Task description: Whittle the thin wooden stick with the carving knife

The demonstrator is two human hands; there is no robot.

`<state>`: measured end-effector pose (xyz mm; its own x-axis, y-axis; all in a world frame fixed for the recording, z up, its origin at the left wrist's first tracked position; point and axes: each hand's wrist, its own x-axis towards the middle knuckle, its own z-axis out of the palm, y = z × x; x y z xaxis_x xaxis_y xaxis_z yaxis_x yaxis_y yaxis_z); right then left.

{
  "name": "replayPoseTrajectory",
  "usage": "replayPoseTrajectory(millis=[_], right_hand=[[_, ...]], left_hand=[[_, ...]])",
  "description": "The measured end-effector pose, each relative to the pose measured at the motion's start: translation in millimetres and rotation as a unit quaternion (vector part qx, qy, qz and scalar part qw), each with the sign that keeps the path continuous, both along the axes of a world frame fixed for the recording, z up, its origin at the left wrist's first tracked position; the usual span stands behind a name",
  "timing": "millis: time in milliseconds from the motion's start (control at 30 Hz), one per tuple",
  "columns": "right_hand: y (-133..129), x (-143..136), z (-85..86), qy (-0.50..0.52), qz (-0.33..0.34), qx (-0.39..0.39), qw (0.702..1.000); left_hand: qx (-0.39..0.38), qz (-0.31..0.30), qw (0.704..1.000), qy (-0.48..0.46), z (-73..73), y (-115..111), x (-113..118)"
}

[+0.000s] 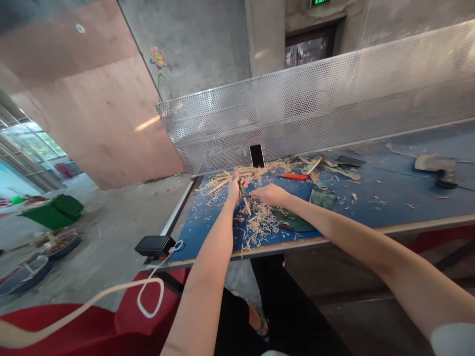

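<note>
My left hand [236, 187] is closed around a thin wooden stick [247, 205] with a green part [242, 189] at its upper end. The stick's pale lower end points down toward the blue tabletop [208, 222]. Just to the right, my right hand [270, 195] reaches in with its fingertips close to the stick; what they pinch, if anything, is too small to make out. Pale wood shavings [261, 226] lie in a pile below both hands. A dark green cloth-like piece [295, 220] rests under my right forearm.
A phone [257, 155] leans against the perforated metal screen [282, 109]. An orange-red tool [295, 176] and wood strips [341, 170] lie beyond my right hand. A black device [155, 245] with a white cable sits at the left corner.
</note>
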<state>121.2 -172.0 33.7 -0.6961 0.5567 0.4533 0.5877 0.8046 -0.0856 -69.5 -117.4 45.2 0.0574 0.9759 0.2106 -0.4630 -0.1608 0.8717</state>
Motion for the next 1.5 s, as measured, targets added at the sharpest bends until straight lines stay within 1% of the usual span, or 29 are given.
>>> replayPoseTrajectory(millis=[133,200,267,333,400,467,567,633,733,833,933,1033,1167,1267,1367,1433,1500], right_hand=[[-4,-3,7.5,-0.008,0.000,-0.039,0.999],[-8,-2,11.9,-0.029,0.019,-0.071,0.997],[-12,0,14.0,-0.031,0.033,-0.084,0.995],[-12,3,13.3,0.002,0.016,-0.069,0.997],[-11,5,10.5,0.034,-0.015,-0.036,0.999],[-7,5,7.1,0.028,-0.026,-0.006,0.999],[-4,2,3.7,-0.009,-0.014,0.014,1.000],[-5,-1,4.4,-0.026,-0.014,0.007,1.000],[-9,-2,10.3,-0.056,-0.020,-0.027,0.998],[-12,1,16.6,-0.060,-0.003,-0.047,0.997],[-13,5,16.3,-0.008,0.002,-0.027,1.000],[-11,4,10.5,0.023,-0.009,0.007,1.000],[-8,-2,6.2,-0.010,-0.021,0.015,1.000],[-8,-5,10.4,-0.045,-0.036,-0.004,0.998],[-10,-4,16.2,-0.077,-0.015,-0.034,0.996],[-11,0,16.9,-0.071,0.005,-0.039,0.997],[-12,3,14.0,-0.040,0.004,-0.028,0.999]], left_hand=[[0.010,-0.009,1.000,-0.013,0.0,-1,-1],[0.016,-0.008,1.000,-0.009,1.5,-3,-1],[0.023,-0.005,1.000,0.000,4.0,-5,-1],[0.031,-0.004,1.000,0.007,6.6,-6,0],[0.031,-0.004,0.999,0.014,8.5,-7,1],[0.025,-0.004,0.999,0.021,9.3,-8,1],[0.020,-0.009,1.000,0.014,8.9,-8,1],[0.019,-0.013,1.000,0.003,8.3,-8,1],[0.010,-0.002,1.000,-0.005,7.5,-8,1],[0.004,0.000,1.000,-0.012,7.1,-9,1],[0.005,-0.028,0.999,-0.037,6.9,-9,-1],[0.002,-0.044,0.997,-0.063,6.9,-8,-2],[-0.004,-0.049,0.996,-0.072,5.9,-7,-1],[-0.011,-0.044,0.996,-0.079,3.4,-6,0],[-0.012,-0.036,0.996,-0.077,0.4,-3,-1],[-0.014,-0.034,0.997,-0.066,-1.1,-1,-2],[-0.014,-0.032,0.998,-0.054,-2.0,1,-3]])
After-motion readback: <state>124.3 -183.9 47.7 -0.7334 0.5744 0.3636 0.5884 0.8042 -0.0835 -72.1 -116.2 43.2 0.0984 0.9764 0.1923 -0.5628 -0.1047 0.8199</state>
